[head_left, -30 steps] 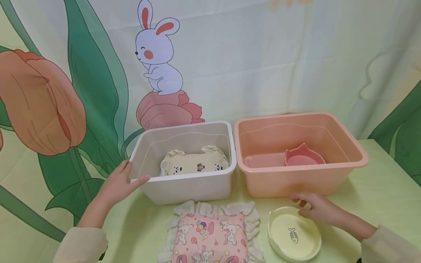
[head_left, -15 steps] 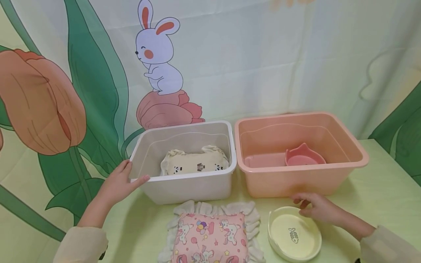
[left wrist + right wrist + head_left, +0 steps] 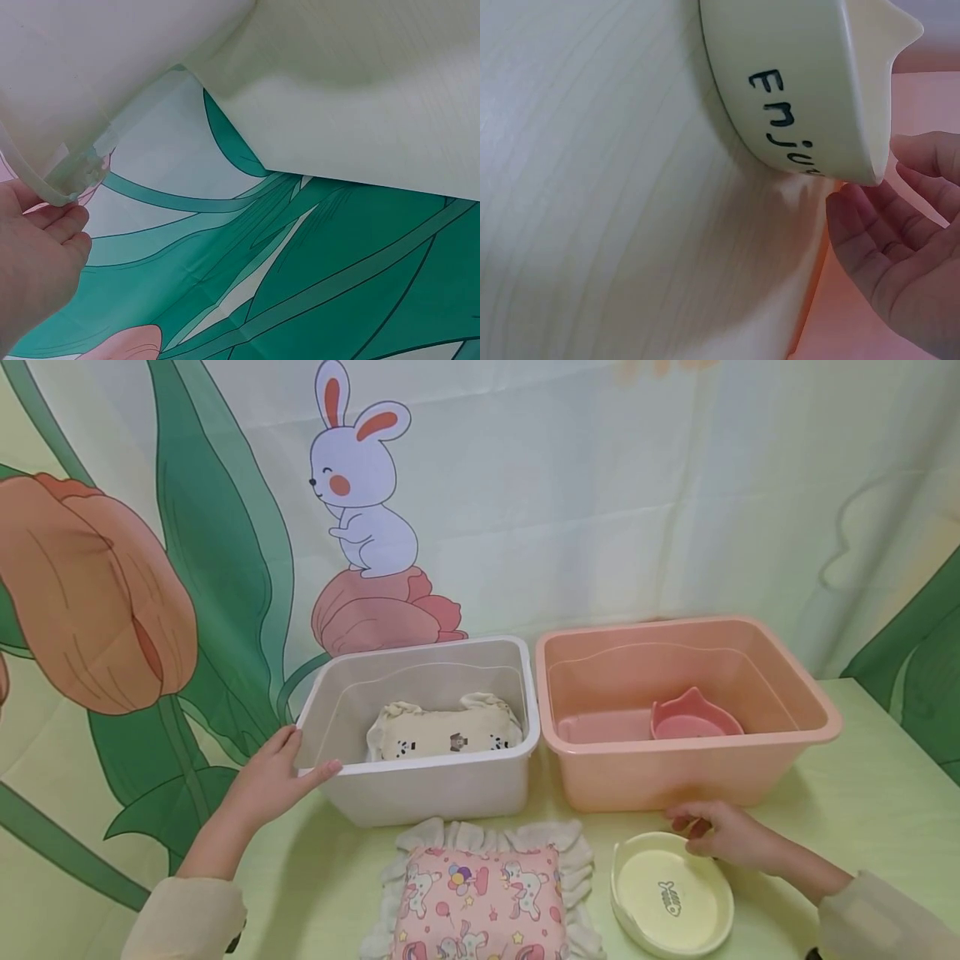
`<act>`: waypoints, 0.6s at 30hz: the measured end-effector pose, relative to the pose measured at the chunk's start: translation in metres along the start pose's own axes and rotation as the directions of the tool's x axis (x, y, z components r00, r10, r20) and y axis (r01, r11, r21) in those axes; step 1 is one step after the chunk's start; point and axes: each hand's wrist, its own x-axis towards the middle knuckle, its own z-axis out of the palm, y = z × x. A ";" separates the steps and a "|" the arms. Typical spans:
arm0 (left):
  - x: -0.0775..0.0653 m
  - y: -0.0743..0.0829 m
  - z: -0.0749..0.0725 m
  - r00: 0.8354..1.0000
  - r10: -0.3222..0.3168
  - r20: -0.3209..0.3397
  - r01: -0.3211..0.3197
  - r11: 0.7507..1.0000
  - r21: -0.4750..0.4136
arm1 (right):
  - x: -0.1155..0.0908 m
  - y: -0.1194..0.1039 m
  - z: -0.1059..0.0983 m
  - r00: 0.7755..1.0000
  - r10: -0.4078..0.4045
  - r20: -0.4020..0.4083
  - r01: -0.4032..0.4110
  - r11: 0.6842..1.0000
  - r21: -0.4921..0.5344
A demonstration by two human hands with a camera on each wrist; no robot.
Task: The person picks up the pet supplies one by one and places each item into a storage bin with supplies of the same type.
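My left hand (image 3: pixel 262 781) grips the near left corner of the white bin (image 3: pixel 435 789), thumb along its front rim; in the left wrist view, the fingers (image 3: pixel 64 221) curl at the rim. A cream cushion with animal prints (image 3: pixel 442 727) lies inside. My right hand (image 3: pixel 731 837) is at the far right edge of a pale yellow pet bowl (image 3: pixel 637 918), fingers loosely bent around the rim. In the right wrist view the thumb and fingertips (image 3: pixel 844 214) are very close to the bowl's rim; firm contact cannot be told. The bowl rests on the table.
A peach-pink bin (image 3: pixel 660 777) stands right of the white one, with a pink cat-eared bowl (image 3: pixel 693 718) inside. A frilled pink unicorn cushion (image 3: pixel 480 902) lies at the front of the pale green table (image 3: pixel 307 893). A printed curtain (image 3: pixel 600 510) hangs behind.
My right hand has shifted very slightly to the right, while the yellow bowl stays practically where it was. The left hand and both bins look unchanged.
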 end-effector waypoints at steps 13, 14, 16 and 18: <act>-0.002 0.002 -0.002 1.000 -0.009 0.009 0.009 1.000 -0.011 | 0.003 0.006 0.005 1.000 -0.003 0.025 0.003 1.000 -0.006; -0.002 0.002 -0.002 1.000 -0.009 0.010 0.009 1.000 -0.013 | 0.003 0.007 0.006 1.000 -0.007 0.022 0.007 1.000 -0.013; -0.002 0.003 -0.002 1.000 -0.012 0.013 0.012 1.000 -0.013 | 0.004 0.008 0.007 1.000 -0.020 0.018 0.020 0.999 -0.029; -0.002 0.002 -0.002 1.000 -0.013 0.013 0.013 1.000 -0.012 | 0.004 0.008 0.007 1.000 -0.022 0.018 0.023 0.999 -0.030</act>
